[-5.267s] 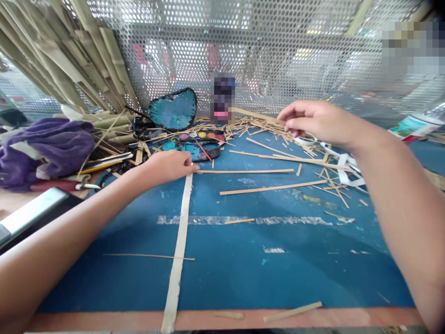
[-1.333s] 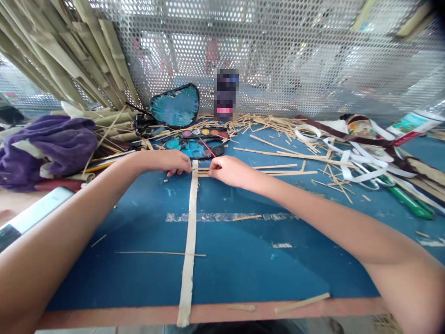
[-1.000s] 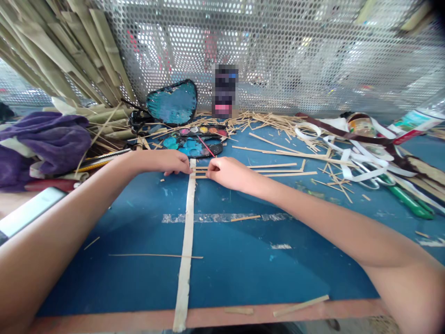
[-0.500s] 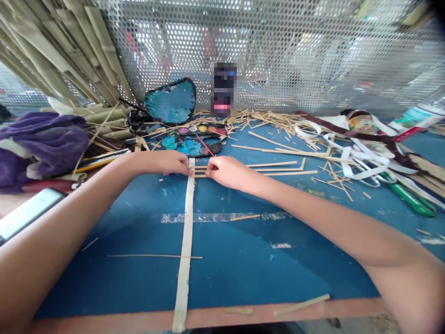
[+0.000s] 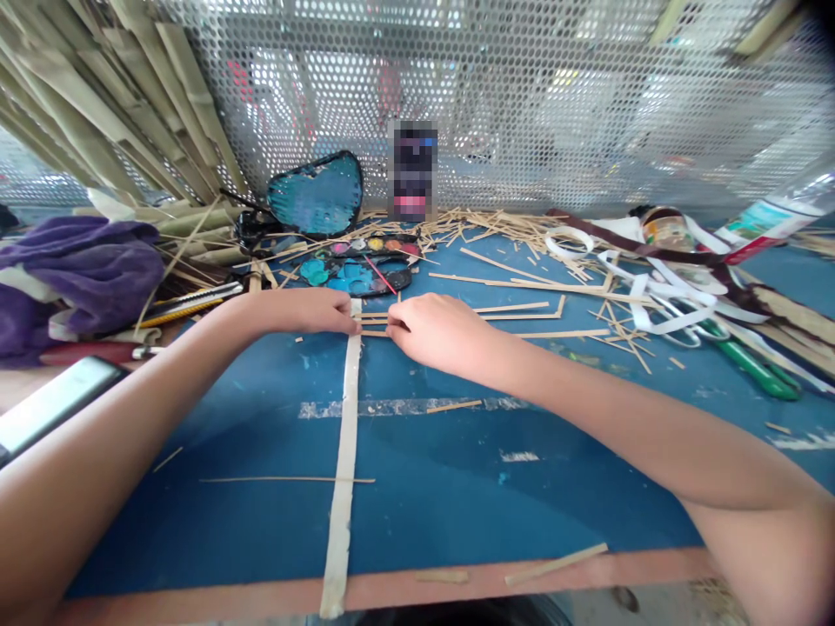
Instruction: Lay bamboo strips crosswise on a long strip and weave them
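A long pale bamboo strip (image 5: 344, 452) runs from the table's near edge away from me. My left hand (image 5: 313, 310) presses on its far end with the fingertips. Just to the right, my right hand (image 5: 434, 329) pinches the left ends of thin bamboo slivers (image 5: 522, 309) that lie crosswise and meet the long strip's far end. Both hands sit close together on the blue table top (image 5: 457, 487).
A paint palette (image 5: 358, 268) and a blue heart-shaped piece (image 5: 315, 196) lie behind the hands. Purple cloth (image 5: 78, 274) and a utility knife (image 5: 189, 304) are at left. White strips (image 5: 652, 291), green-handled pliers (image 5: 750, 369) and scattered splinters lie at right. Perforated metal screen (image 5: 522, 96) closes the back.
My right hand came from the far splinter pile to the strip's far end, bringing thin slivers beside it. In the last second it has shifted slightly; the left hand has stayed put.
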